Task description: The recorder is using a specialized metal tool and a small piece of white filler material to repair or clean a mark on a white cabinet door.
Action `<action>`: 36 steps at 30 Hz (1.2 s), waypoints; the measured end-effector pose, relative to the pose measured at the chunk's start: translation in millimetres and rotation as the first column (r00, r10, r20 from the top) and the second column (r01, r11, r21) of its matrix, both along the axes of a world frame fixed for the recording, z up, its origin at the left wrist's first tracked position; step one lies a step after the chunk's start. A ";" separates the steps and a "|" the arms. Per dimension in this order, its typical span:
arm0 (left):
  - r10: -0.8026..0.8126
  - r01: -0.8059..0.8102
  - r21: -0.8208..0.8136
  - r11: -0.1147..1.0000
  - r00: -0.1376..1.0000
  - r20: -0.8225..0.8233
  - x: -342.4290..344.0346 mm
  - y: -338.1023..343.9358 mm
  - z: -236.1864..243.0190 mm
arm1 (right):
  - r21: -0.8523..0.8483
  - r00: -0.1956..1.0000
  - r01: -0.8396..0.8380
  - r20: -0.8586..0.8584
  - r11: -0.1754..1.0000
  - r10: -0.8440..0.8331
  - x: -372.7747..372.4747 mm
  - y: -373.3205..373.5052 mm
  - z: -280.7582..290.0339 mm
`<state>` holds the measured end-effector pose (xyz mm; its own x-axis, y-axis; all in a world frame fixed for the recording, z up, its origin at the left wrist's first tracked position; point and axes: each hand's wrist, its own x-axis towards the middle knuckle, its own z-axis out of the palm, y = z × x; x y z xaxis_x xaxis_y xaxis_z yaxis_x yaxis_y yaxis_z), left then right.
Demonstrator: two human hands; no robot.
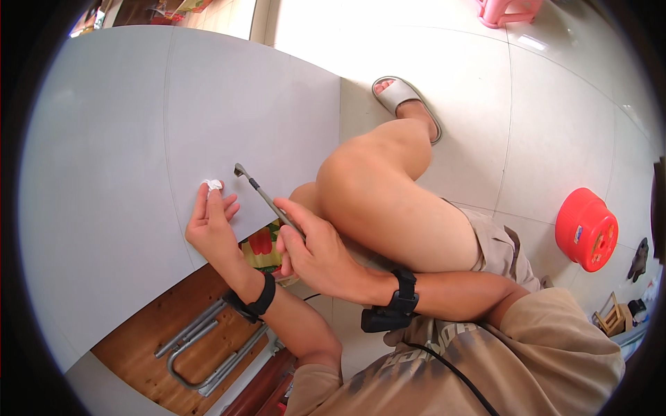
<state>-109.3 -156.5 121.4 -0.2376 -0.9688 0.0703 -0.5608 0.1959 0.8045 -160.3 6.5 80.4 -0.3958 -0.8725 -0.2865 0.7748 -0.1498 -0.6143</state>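
1. Possibly the tool (267,199) could swing and its small dark head catch the left hand's fingertips, as it extends well out from the right hand (316,256).
2. The crumpled white wad (214,184), near the head at its eight o'clock, could slip if the fingertip pinch loosens.
3. Left hand (211,229): pinching the wad over the pale panel (111,139), forearm pointing toward eleven o'clock, other fingers loosely curled.
4. Right hand: fingers closed around the handle, forearm toward nine-to-ten, tool toward ten-to-eleven.

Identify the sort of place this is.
Probably a home interior, though a small shop can't be ruled out: pale tiled floor, a red plastic stool, and a slide sandal on a bare foot.
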 end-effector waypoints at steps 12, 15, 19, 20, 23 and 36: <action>-0.150 0.146 0.076 0.986 0.987 0.052 -56.0 -23.5 0.5 | -0.068 0.965 0.115 0.244 0.991 -0.095 7.3 4.7 3.9; -0.198 0.189 0.104 0.976 0.976 0.092 -68.3 -28.0 -2.3 | -0.072 0.955 0.153 0.267 0.986 -0.129 12.4 4.5 -1.5; -0.255 0.248 0.104 0.963 0.965 0.059 -62.2 -28.2 -12.5 | -0.111 0.938 0.200 0.309 0.974 -0.157 4.2 4.9 5.0; -0.254 0.248 0.101 0.964 0.965 0.059 -55.6 -25.1 -15.7 | -0.114 0.938 0.199 0.309 0.973 -0.156 6.0 4.9 4.3; -0.252 0.248 0.105 0.963 0.967 0.031 -29.6 -6.5 -29.7 | -0.090 0.929 0.137 0.357 0.986 -0.097 7.0 4.6 -0.7; 0.159 -0.129 0.154 0.980 0.967 -0.200 110.2 81.3 -72.6 | -0.172 0.992 -0.106 0.044 0.979 0.115 11.2 3.5 -3.8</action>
<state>0.9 -75.2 48.8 -0.0893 -0.9954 -0.0333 -0.3900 0.0042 0.9208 -149.1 10.0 76.6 -0.2825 -0.9476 -0.1490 0.8236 -0.1599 -0.5442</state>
